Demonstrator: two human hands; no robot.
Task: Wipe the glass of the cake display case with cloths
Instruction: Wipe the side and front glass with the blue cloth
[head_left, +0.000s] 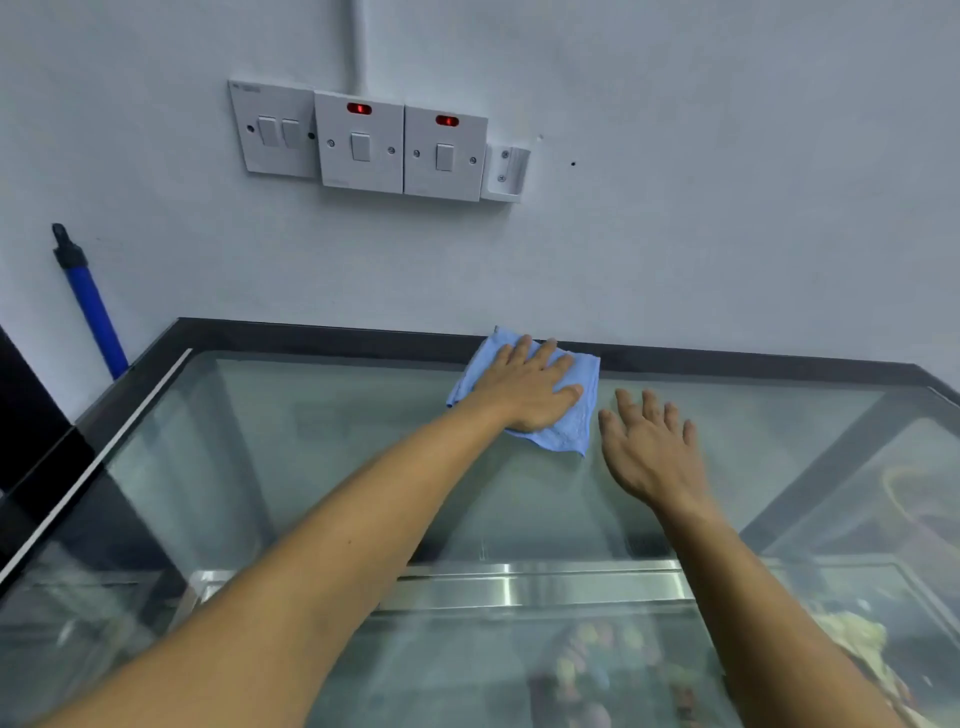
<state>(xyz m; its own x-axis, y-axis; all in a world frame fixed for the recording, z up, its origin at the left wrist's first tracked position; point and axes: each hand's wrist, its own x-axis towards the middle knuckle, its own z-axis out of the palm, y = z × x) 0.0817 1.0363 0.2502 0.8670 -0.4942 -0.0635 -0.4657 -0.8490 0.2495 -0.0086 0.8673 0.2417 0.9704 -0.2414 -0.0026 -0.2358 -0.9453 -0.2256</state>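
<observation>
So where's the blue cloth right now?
The blue cloth lies flat on the glass top near the far edge by the wall, under the left hand, with the right hand just beside it.

Left grip (530, 387) flat, fingers straight; right grip (649, 447) seemingly relaxed.

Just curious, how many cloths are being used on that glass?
1: a blue cloth under the left hand, at the glass top's far edge. The right hand has none.
</observation>
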